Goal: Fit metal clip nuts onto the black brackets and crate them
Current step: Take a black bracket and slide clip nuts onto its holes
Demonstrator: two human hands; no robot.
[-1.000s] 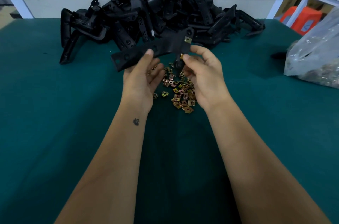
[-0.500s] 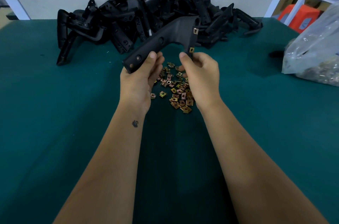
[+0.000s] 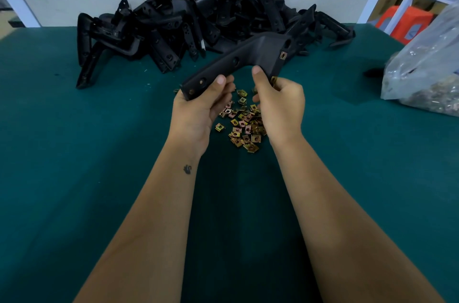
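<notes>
The left hand (image 3: 198,106) grips the near left end of a black angled plastic bracket (image 3: 248,59) held above the green table (image 3: 99,178). The right hand (image 3: 279,101) pinches its right arm, where a brass-coloured metal clip nut (image 3: 282,55) sits. Loose square clip nuts (image 3: 244,129) lie beneath; a bracket pile (image 3: 198,19) lies far behind.

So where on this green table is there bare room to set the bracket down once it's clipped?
Bare green cloth lies left of the left hand, below the bracket pile, and right of the right hand up to the plastic bag. Crowded: the loose clip nuts between the hands and the pile behind the held bracket.
</notes>
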